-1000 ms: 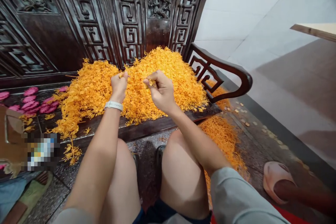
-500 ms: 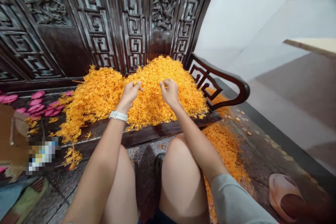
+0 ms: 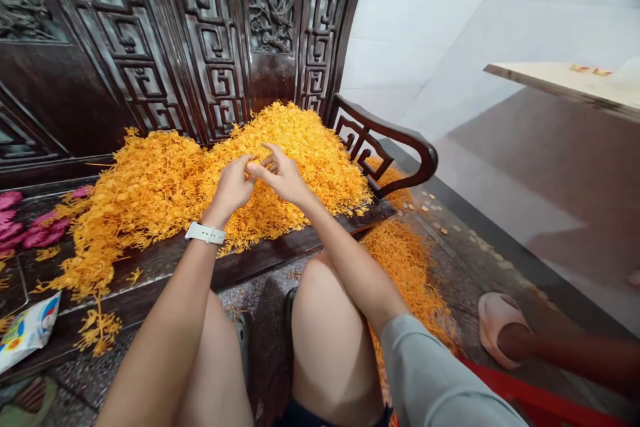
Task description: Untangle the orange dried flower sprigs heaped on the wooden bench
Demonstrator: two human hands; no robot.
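The left hand (image 3: 233,188) was curled in front of the yellow flower heap (image 3: 185,180); whether it pinched anything could not be told. Close by, the right hand (image 3: 284,180) was loosely spread, its thumb overlapping the left fingers in view. The heap lay in 2 mounds on the dark tabletop (image 3: 295,245), between pink flowers (image 3: 46,232) and the armrest (image 3: 429,160). Orange strands (image 3: 405,263) were piled below.

Bright; shadowed wall (image 3: 510,140); stretched edges
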